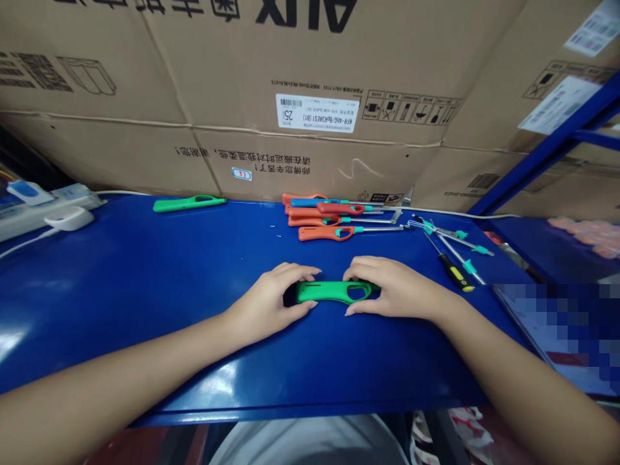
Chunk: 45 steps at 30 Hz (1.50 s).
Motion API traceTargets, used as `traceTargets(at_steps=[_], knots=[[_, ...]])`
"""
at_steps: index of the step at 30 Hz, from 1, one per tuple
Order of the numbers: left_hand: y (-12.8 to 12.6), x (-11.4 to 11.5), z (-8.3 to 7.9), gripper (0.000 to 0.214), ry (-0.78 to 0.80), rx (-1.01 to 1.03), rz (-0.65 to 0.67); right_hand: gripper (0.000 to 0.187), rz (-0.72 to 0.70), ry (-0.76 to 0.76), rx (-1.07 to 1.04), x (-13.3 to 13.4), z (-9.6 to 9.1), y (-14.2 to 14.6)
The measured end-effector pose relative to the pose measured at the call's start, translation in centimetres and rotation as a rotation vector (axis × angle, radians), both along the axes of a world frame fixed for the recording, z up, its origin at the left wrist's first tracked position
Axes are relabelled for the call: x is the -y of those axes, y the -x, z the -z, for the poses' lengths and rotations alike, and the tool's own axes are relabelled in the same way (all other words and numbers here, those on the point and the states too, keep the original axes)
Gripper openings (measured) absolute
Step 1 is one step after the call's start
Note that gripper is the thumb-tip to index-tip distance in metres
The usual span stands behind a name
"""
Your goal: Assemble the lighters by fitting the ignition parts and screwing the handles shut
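A green lighter handle (327, 292) with a trigger loop lies sideways at the middle of the blue table, in front of me. My left hand (276, 294) closes round its left end, fingers along the far side and thumb along the near side. Round the trigger-loop end is my right hand (382, 287), its fingers and thumb holding it from both sides and hiding the tip. Behind the hands lie several orange lighters (322, 234) with metal barrels, and a blue lighter (310, 203) among them. Another green lighter handle (188, 203) rests at the back left.
To the right are loose metal barrels (458, 252) with teal ends and a black-and-yellow screwdriver (455, 272). A power strip (29, 213) with a white plug stands at the left. A large cardboard box (232, 84) walls off the back; a blue frame post (542, 142) rises at the right.
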State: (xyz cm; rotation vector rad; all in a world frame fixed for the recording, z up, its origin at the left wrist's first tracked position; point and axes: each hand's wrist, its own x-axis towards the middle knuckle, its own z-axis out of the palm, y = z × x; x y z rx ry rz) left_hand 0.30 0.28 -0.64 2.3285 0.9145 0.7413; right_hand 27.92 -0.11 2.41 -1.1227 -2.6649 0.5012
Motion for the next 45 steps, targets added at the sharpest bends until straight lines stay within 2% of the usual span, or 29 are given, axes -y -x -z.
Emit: traceTargets(at_steps=[7, 10, 16, 21, 24, 27, 31, 33, 38, 45], knots=[[0.0, 0.0, -0.2, 0.042, -0.003, -0.015, -0.008, 0.047, 0.018, 0.036, -0.025, -0.1, -0.1, -0.1], [0.1, -0.1, -0.1, 0.043, 0.021, -0.001, -0.013, 0.035, 0.023, 0.058, -0.066, -0.3, 0.1, -0.2], [0.1, -0.1, 0.2, 0.055, 0.023, 0.026, -0.043, 0.030, 0.166, -0.077, -0.080, -0.8, 1.1, -0.4], [0.0, -0.1, 0.2, 0.058, 0.016, 0.038, -0.036, 0.027, 0.173, -0.090, -0.107, -1.0, 1.1, -0.6], [0.1, -0.1, 0.3, 0.059, 0.026, 0.037, -0.045, 0.025, 0.191, -0.024, -0.193, -0.8, 0.3, -1.0], [0.2, -0.1, 0.4, 0.056, 0.041, 0.025, -0.040, 0.028, 0.211, 0.112, -0.273, -0.4, -1.0, -1.5], [0.1, -0.3, 0.5, 0.052, 0.033, 0.015, -0.038, 0.030, 0.059, 0.364, -0.215, 0.4, -1.8, -1.2], [0.1, -0.3, 0.5, 0.051, 0.027, 0.020, -0.050, 0.028, -0.004, 0.402, -0.159, 0.7, -1.5, -0.4], [0.1, -0.3, 0.4, 0.051, 0.018, 0.031, -0.066, 0.021, -0.038, 0.237, -0.138, 0.9, -0.4, 1.0], [0.1, -0.4, 0.5, 0.049, 0.005, 0.046, -0.068, 0.016, -0.017, 0.121, -0.072, 1.1, -0.5, 0.3]])
